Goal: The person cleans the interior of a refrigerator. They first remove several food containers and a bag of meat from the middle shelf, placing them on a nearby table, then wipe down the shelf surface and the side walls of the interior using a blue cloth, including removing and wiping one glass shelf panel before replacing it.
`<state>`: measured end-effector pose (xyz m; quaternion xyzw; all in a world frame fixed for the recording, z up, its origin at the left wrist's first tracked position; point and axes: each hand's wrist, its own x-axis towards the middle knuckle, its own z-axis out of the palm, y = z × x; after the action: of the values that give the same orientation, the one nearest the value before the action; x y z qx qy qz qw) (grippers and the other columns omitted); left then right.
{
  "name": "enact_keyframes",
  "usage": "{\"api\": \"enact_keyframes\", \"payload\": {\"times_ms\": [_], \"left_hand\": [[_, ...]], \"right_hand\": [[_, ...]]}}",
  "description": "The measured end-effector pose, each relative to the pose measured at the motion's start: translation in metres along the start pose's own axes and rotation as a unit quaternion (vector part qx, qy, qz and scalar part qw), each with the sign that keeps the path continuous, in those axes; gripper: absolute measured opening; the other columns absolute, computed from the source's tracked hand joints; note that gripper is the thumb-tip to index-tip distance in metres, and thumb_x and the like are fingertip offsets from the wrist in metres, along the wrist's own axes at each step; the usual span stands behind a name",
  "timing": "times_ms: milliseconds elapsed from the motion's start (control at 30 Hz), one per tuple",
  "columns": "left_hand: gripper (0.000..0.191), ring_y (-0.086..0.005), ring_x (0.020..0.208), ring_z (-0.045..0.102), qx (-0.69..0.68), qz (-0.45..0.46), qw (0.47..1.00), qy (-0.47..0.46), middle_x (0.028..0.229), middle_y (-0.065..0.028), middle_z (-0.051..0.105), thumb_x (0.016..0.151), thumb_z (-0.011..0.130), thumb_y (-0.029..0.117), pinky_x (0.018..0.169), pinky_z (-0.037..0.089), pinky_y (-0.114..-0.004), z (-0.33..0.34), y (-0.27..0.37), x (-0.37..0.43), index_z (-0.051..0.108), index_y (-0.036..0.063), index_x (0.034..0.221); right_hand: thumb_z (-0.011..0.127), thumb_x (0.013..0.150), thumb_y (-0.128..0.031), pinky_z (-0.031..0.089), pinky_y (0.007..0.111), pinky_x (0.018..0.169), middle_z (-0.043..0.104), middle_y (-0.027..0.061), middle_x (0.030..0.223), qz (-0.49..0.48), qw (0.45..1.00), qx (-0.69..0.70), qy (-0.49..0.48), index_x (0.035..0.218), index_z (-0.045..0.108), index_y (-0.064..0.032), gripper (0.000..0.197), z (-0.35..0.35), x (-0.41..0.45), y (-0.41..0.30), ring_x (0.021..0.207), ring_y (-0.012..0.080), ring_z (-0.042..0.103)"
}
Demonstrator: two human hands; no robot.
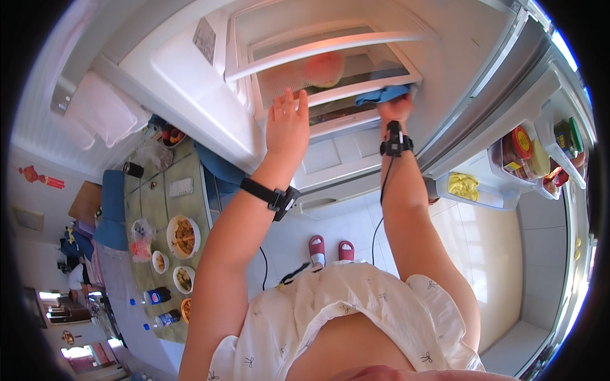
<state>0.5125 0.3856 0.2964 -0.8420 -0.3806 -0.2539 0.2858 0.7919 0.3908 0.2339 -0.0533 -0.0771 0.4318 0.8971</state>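
Note:
An open refrigerator fills the upper part of the head view. My right hand (396, 108) holds a blue cloth (383, 95) against the right end of the white front edge of a lower shelf or drawer cover (355, 90). My left hand (289, 126) is raised with its fingers apart, its fingertips near the left part of that edge; whether they touch it cannot be told. A cut watermelon (325, 66) shows behind the ribbed clear panel. Higher up, a white shelf rim (329, 50) crosses the compartment.
The refrigerator door (476, 178) stands open at right, its bins holding jars (519, 143) and a yellow item (463, 186). At left, a dining table (147, 200) bears bowls of food (184, 236), soda bottles (157, 295) and a blue chair (113, 205) beside it. Cables hang from both wrist straps.

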Motion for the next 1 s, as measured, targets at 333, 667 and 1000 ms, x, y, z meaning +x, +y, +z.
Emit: {"api": "enact_keyframes", "payload": {"times_ms": [333,667,1000], "left_hand": [[0.041,-0.0305,0.086,0.065,-0.046,0.022,0.984,-0.173,0.117,-0.0179,0.059,0.084,0.046,0.012,0.068,0.054,-0.039,0.012,-0.019,0.024,0.050,0.0164,0.125],[0.042,-0.0308,0.080,0.068,-0.017,0.057,0.985,-0.160,0.110,-0.0165,0.063,0.084,0.048,0.015,0.059,0.055,-0.038,0.016,-0.023,0.021,0.050,0.0170,0.125],[0.043,-0.0326,0.085,0.067,-0.026,0.049,0.978,-0.199,0.117,-0.0190,0.058,0.084,0.047,0.012,0.064,0.055,-0.037,0.010,-0.021,0.025,0.049,0.0158,0.127]], "right_hand": [[0.040,0.091,-0.041,0.043,0.040,0.095,0.063,0.0057,0.107,0.300,0.954,0.025,0.003,0.110,0.058,-0.0113,0.040,0.018,-0.071,0.138,0.102,0.0242,0.057],[0.044,0.089,-0.042,0.040,0.043,0.099,0.057,0.0101,0.118,0.061,0.997,-0.019,0.052,0.117,0.055,-0.0075,0.046,0.033,0.003,0.122,0.112,0.0291,0.051],[0.045,0.090,-0.041,0.040,0.041,0.099,0.057,0.0096,0.119,0.147,0.986,0.052,0.055,0.117,0.055,-0.0069,0.045,-0.005,0.026,0.123,0.113,0.0285,0.051]]}}
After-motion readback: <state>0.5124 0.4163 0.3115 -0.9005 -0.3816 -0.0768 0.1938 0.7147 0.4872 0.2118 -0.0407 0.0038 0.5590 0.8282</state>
